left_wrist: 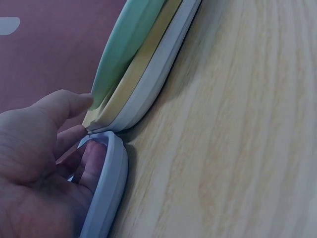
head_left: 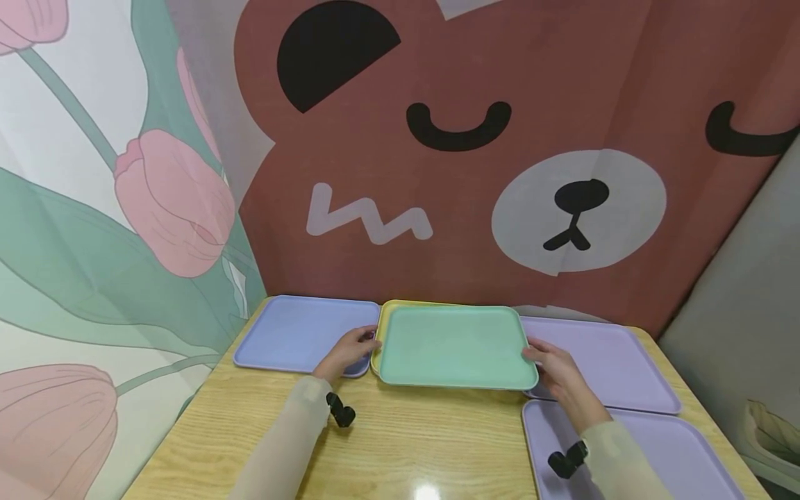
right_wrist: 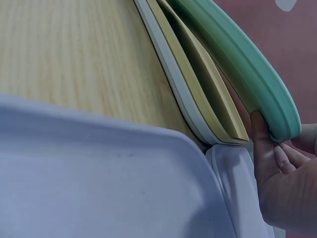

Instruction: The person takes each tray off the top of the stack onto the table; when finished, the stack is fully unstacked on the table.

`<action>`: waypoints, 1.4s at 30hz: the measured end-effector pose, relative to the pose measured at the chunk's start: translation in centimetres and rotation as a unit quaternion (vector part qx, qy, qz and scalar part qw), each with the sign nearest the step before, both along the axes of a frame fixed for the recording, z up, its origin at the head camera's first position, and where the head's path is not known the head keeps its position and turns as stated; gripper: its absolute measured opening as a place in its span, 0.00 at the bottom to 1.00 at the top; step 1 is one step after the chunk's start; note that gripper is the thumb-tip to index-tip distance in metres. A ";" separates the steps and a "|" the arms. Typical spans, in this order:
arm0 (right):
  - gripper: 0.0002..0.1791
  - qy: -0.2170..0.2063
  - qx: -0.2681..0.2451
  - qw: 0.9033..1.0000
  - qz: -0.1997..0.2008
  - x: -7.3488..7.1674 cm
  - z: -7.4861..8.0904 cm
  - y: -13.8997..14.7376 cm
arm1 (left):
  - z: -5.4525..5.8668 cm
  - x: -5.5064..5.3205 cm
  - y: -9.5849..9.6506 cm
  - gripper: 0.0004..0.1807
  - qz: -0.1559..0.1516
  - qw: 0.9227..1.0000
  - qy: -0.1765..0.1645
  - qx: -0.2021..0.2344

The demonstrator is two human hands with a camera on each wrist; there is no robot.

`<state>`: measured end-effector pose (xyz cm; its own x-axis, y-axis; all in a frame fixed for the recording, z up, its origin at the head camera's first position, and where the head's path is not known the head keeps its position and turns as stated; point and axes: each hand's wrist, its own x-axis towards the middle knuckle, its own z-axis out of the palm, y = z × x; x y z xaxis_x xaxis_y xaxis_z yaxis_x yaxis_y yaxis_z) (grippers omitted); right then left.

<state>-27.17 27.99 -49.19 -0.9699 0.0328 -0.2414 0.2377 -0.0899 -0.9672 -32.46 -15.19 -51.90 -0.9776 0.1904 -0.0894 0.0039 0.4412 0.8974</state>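
Note:
A mint green tray lies over a yellow tray, its right end raised off it. My right hand pinches the green tray's right edge, with the thumb plainly against the rim in the right wrist view. On the other side my left hand has its thumb at the green rim and a finger by the yellow corner. Its other loosely bent fingers reach inside the edge of a blue tray. A whitish tray edge shows under the yellow one.
Two lilac trays, a far one and a near one, lie on the right of the wooden table. Behind the table hangs a brown bear-print cloth; a tulip-print cloth hangs at the left.

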 end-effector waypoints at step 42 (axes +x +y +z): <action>0.39 -0.009 0.057 0.998 0.023 6.7 -0.5 -0.2 | 0.0 -0.5 -0.3 0.37 -0.006 1.000 0.010 -0.012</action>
